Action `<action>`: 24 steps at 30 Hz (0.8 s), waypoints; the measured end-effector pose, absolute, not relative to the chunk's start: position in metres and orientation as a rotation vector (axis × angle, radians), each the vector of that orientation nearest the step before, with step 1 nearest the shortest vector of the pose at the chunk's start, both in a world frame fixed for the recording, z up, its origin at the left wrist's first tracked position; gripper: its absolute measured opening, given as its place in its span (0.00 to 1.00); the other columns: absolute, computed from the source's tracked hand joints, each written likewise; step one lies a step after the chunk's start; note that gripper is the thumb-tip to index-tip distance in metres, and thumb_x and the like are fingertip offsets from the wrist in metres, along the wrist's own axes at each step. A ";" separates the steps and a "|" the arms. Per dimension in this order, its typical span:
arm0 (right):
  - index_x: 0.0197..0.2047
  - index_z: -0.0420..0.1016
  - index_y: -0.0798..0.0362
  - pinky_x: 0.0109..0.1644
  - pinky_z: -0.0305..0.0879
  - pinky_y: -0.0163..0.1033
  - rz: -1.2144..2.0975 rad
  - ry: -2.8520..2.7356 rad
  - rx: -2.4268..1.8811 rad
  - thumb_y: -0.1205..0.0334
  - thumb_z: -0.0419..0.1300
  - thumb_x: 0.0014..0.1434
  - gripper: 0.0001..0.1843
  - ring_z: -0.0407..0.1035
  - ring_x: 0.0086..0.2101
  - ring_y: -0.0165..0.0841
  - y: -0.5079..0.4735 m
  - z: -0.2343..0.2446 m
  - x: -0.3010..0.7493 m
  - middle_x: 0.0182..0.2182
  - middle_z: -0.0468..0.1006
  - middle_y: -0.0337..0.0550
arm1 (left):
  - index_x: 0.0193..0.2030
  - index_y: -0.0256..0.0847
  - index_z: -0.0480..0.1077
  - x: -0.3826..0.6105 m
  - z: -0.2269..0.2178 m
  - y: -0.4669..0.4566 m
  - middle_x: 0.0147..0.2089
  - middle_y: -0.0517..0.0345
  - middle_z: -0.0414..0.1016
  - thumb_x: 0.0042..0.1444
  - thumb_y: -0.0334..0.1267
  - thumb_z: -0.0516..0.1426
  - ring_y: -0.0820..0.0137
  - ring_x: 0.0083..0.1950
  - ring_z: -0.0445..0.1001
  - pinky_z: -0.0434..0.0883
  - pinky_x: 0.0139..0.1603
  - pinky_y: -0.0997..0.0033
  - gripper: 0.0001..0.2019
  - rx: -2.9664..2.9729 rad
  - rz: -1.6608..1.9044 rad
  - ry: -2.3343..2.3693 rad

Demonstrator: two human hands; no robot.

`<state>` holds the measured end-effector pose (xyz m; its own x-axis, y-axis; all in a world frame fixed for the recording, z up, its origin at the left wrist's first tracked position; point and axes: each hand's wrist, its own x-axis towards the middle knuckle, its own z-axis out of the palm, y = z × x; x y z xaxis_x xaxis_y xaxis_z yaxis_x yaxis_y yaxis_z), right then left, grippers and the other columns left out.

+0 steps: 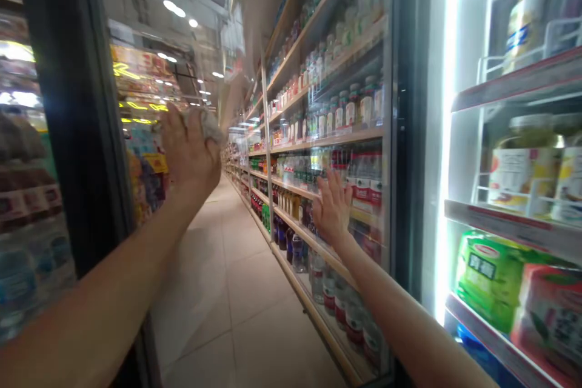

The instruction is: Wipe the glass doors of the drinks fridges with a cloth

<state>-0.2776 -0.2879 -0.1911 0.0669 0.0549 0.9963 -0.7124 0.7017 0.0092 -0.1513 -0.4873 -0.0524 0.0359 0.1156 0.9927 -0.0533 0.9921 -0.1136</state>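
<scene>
A glass door with a dark frame (pixel 407 151) stands before me, and I look through its pane into a store aisle. My left hand (pixel 188 154), slightly blurred, is pressed to the left part of the glass with a crumpled whitish cloth (pixel 210 126) under its palm and fingers. Most of the cloth is hidden behind the hand. Lower down and to the right, my right hand (pixel 333 209) lies with its fingers spread and appears to rest flat against the glass. It holds nothing.
At the right is a lit cooler with several shelves (pixel 513 218), bottles (pixel 522 163) and a green pack (pixel 488 279). Beyond the glass, long shelves (pixel 313 194) of bottled drinks run beside the tiled floor (pixel 213 291). More bottles (pixel 27 206) show at the left.
</scene>
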 end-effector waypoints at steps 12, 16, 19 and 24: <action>0.60 0.57 0.51 0.64 0.42 0.53 0.620 -1.369 0.605 0.65 0.46 0.60 0.24 0.42 0.64 0.37 -0.290 -0.195 -0.275 0.60 0.61 0.50 | 0.61 0.39 0.57 -0.134 -0.043 -0.501 0.71 0.58 0.41 0.59 0.44 0.51 0.50 0.69 0.41 0.44 0.67 0.42 0.25 0.040 0.172 -1.542; 0.62 0.55 0.50 0.64 0.42 0.54 0.619 -1.378 0.609 0.65 0.46 0.60 0.26 0.42 0.64 0.37 -0.289 -0.196 -0.275 0.60 0.60 0.50 | 0.57 0.45 0.63 -0.138 -0.069 -0.489 0.70 0.60 0.46 0.60 0.42 0.49 0.55 0.69 0.44 0.50 0.67 0.47 0.19 -0.256 0.333 -1.769; 0.63 0.54 0.49 0.64 0.43 0.54 0.605 -1.388 0.646 0.65 0.46 0.60 0.27 0.43 0.64 0.39 -0.287 -0.199 -0.276 0.60 0.61 0.50 | 0.53 0.52 0.66 -0.143 -0.078 -0.486 0.66 0.61 0.57 0.60 0.42 0.50 0.63 0.68 0.51 0.55 0.66 0.52 0.15 -0.548 0.522 -1.952; 0.64 0.52 0.49 0.64 0.43 0.55 0.595 -1.378 0.643 0.64 0.48 0.60 0.28 0.43 0.64 0.40 -0.285 -0.203 -0.279 0.61 0.60 0.50 | 0.59 0.41 0.60 -0.130 -0.059 -0.517 0.71 0.53 0.42 0.59 0.38 0.51 0.53 0.70 0.42 0.45 0.67 0.43 0.21 0.006 0.251 -1.493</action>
